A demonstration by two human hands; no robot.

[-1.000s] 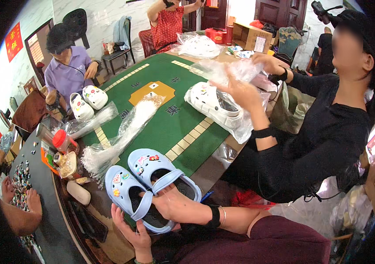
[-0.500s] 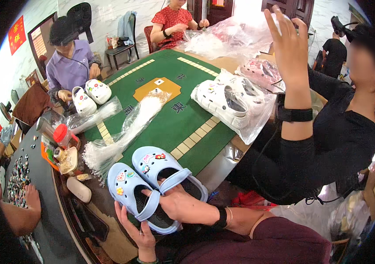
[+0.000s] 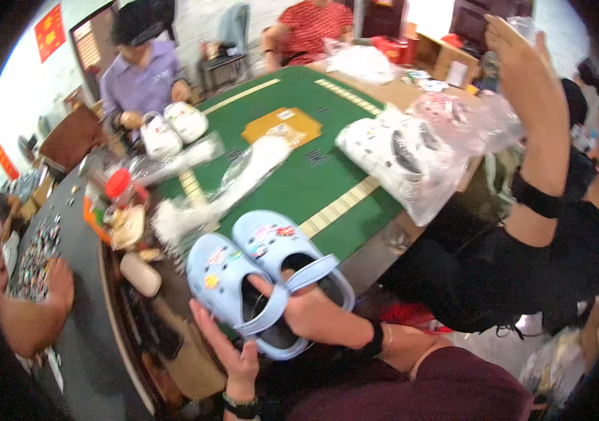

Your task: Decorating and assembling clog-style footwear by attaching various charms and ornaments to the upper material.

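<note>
A pair of light blue clogs with colourful charms is in front of me, toes pointing away. My right hand (image 3: 324, 316) grips the pair, its fingers reaching into the heel openings under the straps. Against the outer side of the left clog (image 3: 219, 261) lies my left hand (image 3: 233, 358), fingers stretched along it and thumb near the heel. The right clog (image 3: 271, 235) sits close beside it, slightly farther off. Parts of my right fingers are hidden inside the clogs.
A green mahjong table (image 3: 345, 224) carries bagged white clogs (image 3: 384, 151) and a bundle of thin white strands (image 3: 250, 172). A red-lidded jar (image 3: 118, 186) stands left. A co-worker's hand (image 3: 61, 281) is by loose charms (image 3: 36, 249); another person's raised arm (image 3: 542, 133) is right.
The view has shifted, so the table and clogs appear farther right. Both hands keep their hold on the clogs. The co-worker in red has lowered the large clear plastic.
</note>
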